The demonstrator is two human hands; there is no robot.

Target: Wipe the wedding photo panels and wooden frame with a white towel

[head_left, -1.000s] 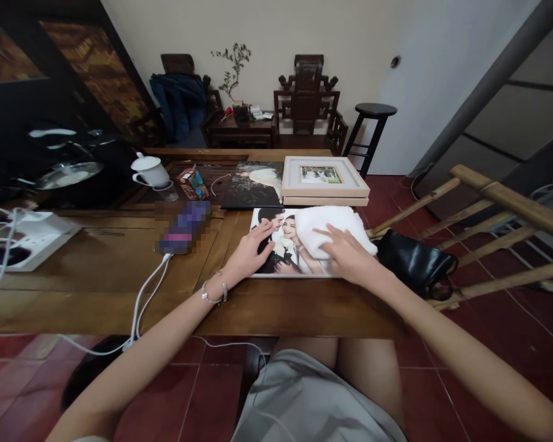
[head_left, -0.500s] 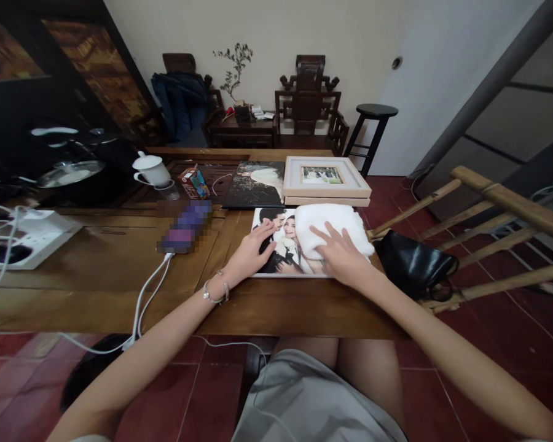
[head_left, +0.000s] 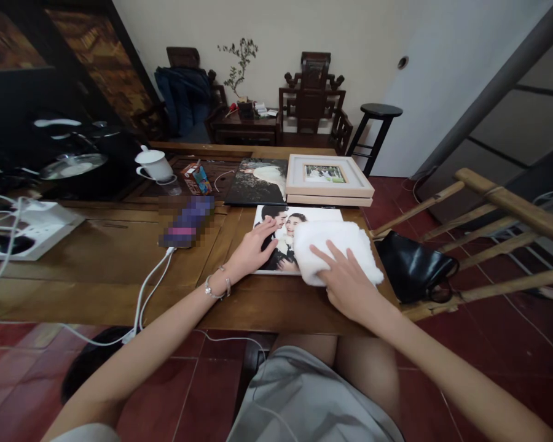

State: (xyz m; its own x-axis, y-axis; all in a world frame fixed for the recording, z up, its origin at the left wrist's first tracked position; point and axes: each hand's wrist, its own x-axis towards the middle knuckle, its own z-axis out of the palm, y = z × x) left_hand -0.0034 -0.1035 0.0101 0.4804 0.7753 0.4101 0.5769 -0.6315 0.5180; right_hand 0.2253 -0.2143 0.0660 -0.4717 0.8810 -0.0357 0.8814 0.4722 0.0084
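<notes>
A photo panel (head_left: 281,244) showing a couple lies flat on the wooden table (head_left: 276,310) in front of me. My left hand (head_left: 254,244) rests on its left side, fingers stretched out. Under my right hand (head_left: 343,270), spread flat, is a folded white cloth (head_left: 350,236) that covers the panel's right part and reaches past its near edge. Just behind the panel lie a dark photo panel (head_left: 258,181) with a white dress on it and, to the right, stacked pale wooden picture frames (head_left: 330,178).
To the left are a pixelated phone-like object (head_left: 187,222) with white cables, a power strip (head_left: 41,228), a lidded white cup (head_left: 153,164), a drink carton (head_left: 196,178) and a pan (head_left: 74,169). A black bag (head_left: 415,267) sits by a wooden chair (head_left: 511,209) at right.
My right hand has slid the cloth toward me over the panel, uncovering its far right corner. The left hand stays on the panel's left side.
</notes>
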